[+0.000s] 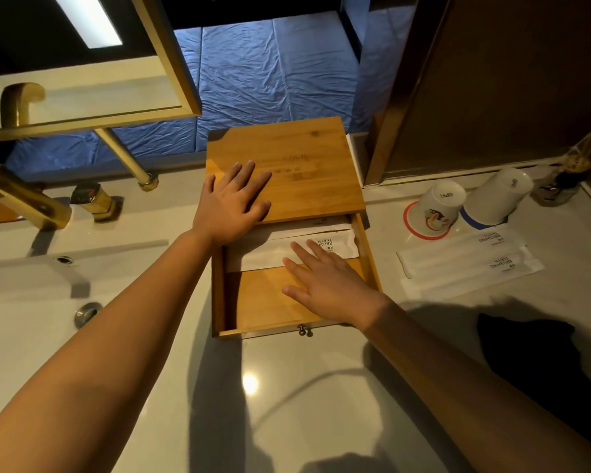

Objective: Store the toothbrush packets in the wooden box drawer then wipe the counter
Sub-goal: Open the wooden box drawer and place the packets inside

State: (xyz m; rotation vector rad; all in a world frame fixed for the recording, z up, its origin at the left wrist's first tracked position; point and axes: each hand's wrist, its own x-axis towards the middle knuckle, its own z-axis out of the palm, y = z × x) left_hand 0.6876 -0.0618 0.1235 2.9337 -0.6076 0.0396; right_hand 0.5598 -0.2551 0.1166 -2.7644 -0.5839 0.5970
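A wooden box point(301, 158) stands on the pale counter point(287, 387), its drawer point(229, 332) pulled out toward me. My left hand point(232, 203) rests flat on the box's lid with fingers spread. My right hand point(325, 278) reaches into the drawer, straight fingers pressing on a white toothbrush packet point(263, 254) that lies across the drawer's back half. More white toothbrush packets point(468, 261) lie on the counter to the right of the box.
Two upturned paper cups point(439, 206) point(495, 196) and a reed diffuser point(560, 186) stand at the right back. A dark cloth point(539, 356) lies at the right. Gold taps point(24, 196) and a white sink point(24, 302) fill the left.
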